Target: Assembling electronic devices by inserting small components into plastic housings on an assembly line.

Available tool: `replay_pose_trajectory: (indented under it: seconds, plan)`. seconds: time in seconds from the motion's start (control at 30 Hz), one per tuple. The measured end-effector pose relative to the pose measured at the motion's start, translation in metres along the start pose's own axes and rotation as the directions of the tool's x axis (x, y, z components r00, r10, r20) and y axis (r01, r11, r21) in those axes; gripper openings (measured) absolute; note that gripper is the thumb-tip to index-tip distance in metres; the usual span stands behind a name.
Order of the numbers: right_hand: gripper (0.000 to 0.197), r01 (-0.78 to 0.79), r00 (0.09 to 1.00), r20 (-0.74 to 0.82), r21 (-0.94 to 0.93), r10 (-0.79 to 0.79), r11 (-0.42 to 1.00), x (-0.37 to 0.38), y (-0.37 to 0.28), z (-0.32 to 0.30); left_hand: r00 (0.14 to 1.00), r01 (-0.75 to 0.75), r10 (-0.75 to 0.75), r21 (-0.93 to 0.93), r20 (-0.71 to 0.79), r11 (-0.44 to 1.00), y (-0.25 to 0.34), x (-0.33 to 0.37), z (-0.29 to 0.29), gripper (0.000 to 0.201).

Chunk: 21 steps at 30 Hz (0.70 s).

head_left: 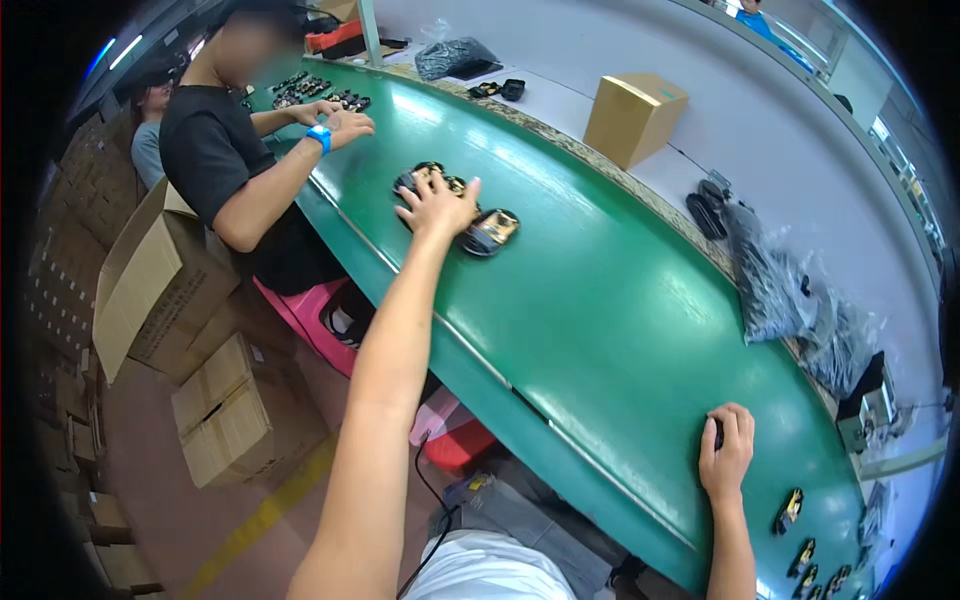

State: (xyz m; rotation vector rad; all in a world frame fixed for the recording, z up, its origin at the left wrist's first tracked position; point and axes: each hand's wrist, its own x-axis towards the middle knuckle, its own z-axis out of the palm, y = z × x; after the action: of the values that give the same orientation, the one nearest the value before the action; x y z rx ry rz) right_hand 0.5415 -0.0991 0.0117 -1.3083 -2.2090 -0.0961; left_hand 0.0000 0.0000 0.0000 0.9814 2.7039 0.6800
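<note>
- Fingers spread, the left grip (438, 208) partly covers a cluster of black-and-gold parts (430, 166) toward the left end of the desk (600, 330).
- Just beside it lies an oval part (491, 232), probably light, stiff and smooth, best held by its edges.
- Toward the right end, the right grip (727, 445) is closed around a mostly hidden black piece (719, 434).

Glare up top, black at the rim

Bright light across the green desk (590, 320), and there it is, white glare streaking its far end and glowing softly along the right! Ceiling tubes (126, 51) burn at upper left; the stacked cartons (65, 270) below them sit dimmer. Straight edges bow hard, corners drop to black, and blur smears a co-worker's head (256, 42).
</note>
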Motion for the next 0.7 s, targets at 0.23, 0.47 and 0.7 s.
replay_pose_trajectory:
  seconds: [0.23,0.47,0.7]
  plan:
    - [0.011,0.05,0.998,-0.034,0.089,-0.047,0.995,-0.024,-0.015,0.001,0.961,-0.252,0.243,0.058,0.136,0.966,0.055,-0.169,0.03,0.108]
    - [0.01,0.103,0.995,0.003,0.145,-0.105,0.984,-0.063,0.009,-0.023,0.766,-0.619,0.579,0.075,0.28,0.782,0.075,-0.281,0.006,0.088]
    - [0.011,0.075,0.997,0.001,0.146,-0.076,0.986,-0.074,0.014,-0.029,0.407,-0.913,0.871,0.102,0.276,0.395,0.08,-0.263,0.019,0.084]
